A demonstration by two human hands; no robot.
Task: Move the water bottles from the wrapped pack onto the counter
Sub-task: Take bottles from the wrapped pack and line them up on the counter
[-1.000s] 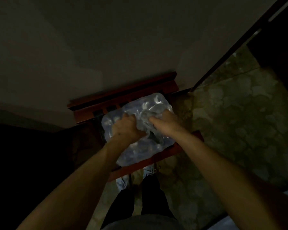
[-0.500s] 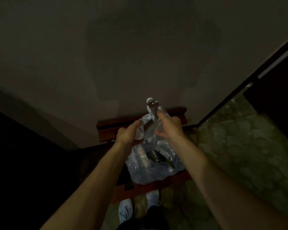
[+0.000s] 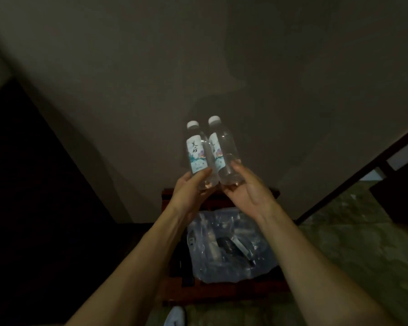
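Head view: both hands raised in front of a grey wall, each w/ a small clear water bottle, caps up. Left hand (image 3: 190,189) grips the left bottle (image 3: 196,154) round its base, thumb across the lower edge of the label. Right hand (image 3: 245,192) grips the right bottle (image 3: 222,151) from below and the right side, fingers curled round the bottom. The two bottles are side by side, touching or nearly so, both tilted a bit away from the person; white caps, white labels w/ blue-purple print and dark script.

Below the hands, between the forearms: the wrapped pack (image 3: 229,250), clear plastic torn open and crumpled, more bottles lying inside, count unclear in the dim light. Pack sits on a reddish wooden stand (image 3: 222,295), its far rail showing just under the hands.

Right of the right forearm: mottled green-grey floor (image 3: 353,250). Near the bottom edge, under the left forearm: a pale shoe tip (image 3: 174,316). Left of the left arm is too dark to read.
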